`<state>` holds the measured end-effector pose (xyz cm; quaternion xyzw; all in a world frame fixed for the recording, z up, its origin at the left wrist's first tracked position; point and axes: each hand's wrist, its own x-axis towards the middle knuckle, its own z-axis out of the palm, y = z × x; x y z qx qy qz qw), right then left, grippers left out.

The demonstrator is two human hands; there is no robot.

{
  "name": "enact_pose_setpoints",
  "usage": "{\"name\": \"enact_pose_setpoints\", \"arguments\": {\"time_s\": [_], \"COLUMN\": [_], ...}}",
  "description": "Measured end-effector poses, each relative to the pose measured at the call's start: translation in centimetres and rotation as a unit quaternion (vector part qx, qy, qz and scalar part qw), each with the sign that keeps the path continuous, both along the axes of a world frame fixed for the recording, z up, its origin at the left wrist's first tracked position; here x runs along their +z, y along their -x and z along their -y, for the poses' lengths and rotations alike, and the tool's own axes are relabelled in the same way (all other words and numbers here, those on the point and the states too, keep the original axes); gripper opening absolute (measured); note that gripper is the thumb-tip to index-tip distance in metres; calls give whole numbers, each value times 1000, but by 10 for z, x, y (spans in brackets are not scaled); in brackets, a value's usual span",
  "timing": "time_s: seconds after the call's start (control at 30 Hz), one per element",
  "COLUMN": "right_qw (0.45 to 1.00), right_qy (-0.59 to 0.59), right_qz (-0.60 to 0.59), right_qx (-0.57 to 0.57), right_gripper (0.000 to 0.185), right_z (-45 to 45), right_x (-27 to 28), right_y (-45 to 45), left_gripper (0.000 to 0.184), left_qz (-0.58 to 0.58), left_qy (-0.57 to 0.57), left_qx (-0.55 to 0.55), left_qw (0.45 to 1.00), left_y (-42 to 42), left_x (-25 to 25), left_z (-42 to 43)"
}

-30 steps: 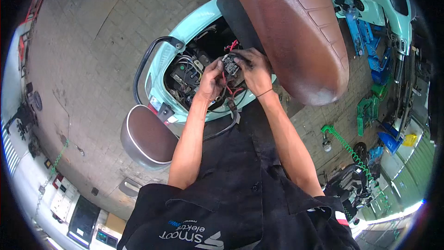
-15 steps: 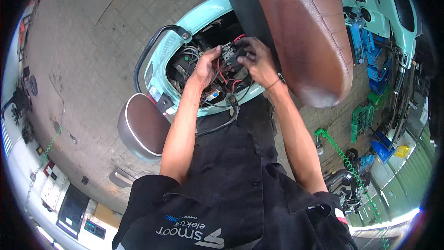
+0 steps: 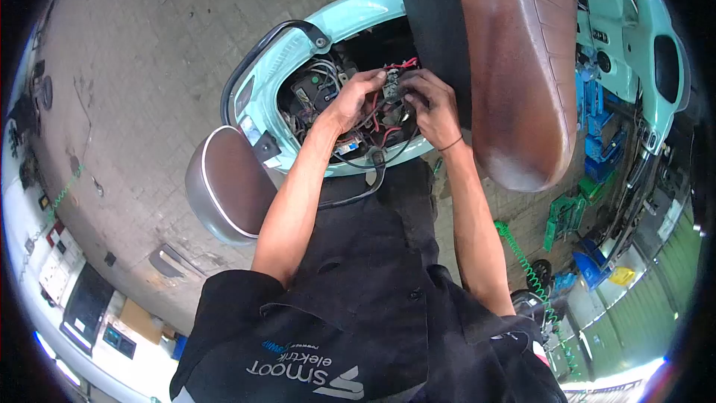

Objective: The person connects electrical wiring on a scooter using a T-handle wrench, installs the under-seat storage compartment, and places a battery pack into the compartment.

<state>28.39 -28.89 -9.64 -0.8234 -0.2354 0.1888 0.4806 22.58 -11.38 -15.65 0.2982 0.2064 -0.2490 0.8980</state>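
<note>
Over the open compartment of a mint-green scooter body [image 3: 350, 9], my left hand [image 3: 353, 101] is closed on the left side of a small grey component with terminals [image 3: 391, 85]. At that component's right side is my right hand [image 3: 435, 104], its fingers bent and pressed together near dark wiring; what they hold is too small to make out. Red wires [image 3: 389, 134] run below the component, and more red wire shows above it. Grey cables and a dark unit [image 3: 306, 93] lie in the compartment to the left.
A raised brown seat [image 3: 518, 67] stands right of the compartment. A black grab rail [image 3: 246, 67] curves round its left side, with a brown padded backrest [image 3: 235, 183] below. Mint-green panels [image 3: 608, 37], blue racks [image 3: 597, 134] and a green coiled hose [image 3: 526, 261] are at the right.
The view has shifted, so the scooter sits farther right. My right hand has opened out from the component and then curled its fingers beside it; my left hand stays on the component.
</note>
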Motion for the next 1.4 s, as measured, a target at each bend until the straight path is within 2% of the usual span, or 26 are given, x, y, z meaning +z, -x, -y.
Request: {"name": "enact_pose_setpoints", "arguments": {"time_s": [0.1, 0.2, 0.63, 0.93, 1.03, 1.13, 1.2, 1.37, 1.4], "right_qw": [1000, 999, 998, 997, 998, 998, 992, 989, 989], "right_qy": [0, 8, 20, 56, 55, 54, 41, 25, 15], "right_qz": [-4, 28, 31, 32, 5, 39, 115, 124, 132], "right_qx": [-11, -29, -42, 33, 32, 17, -15, -78, -67], "right_gripper": [20, 22, 24, 25, 25, 32, 40, 48, 47], "right_z": [5, 9, 15, 13, 12, 9, 6, 3, 2], "right_x": [2, 5, 7, 9, 8, 7, 8, -6, -8], "right_y": [5, 9, 20, 3, 4, 7, 12, 25, 25], "left_gripper": [28, 28, 29, 31, 32, 34, 35, 31, 33], "left_qz": [5, 21, 34, 54, 39, 49, 42, 7, 68], "left_qy": [-10, -67, -90, -122, -97, -99, -80, -19, -130], "left_qx": [-16, -51, -35, -38, -45, -20, -15, -1, -27], "left_qw": [1000, 996, 995, 990, 993, 994, 996, 1000, 989], "left_y": [5, 4, 3, 4, 5, 5, 8, 12, 12], "left_x": [-6, -11, -2, 4, 8, 6, 4, 7, 9], "left_z": [1, 2, 10, 12, 10, 15, 16, 17, 20]}}
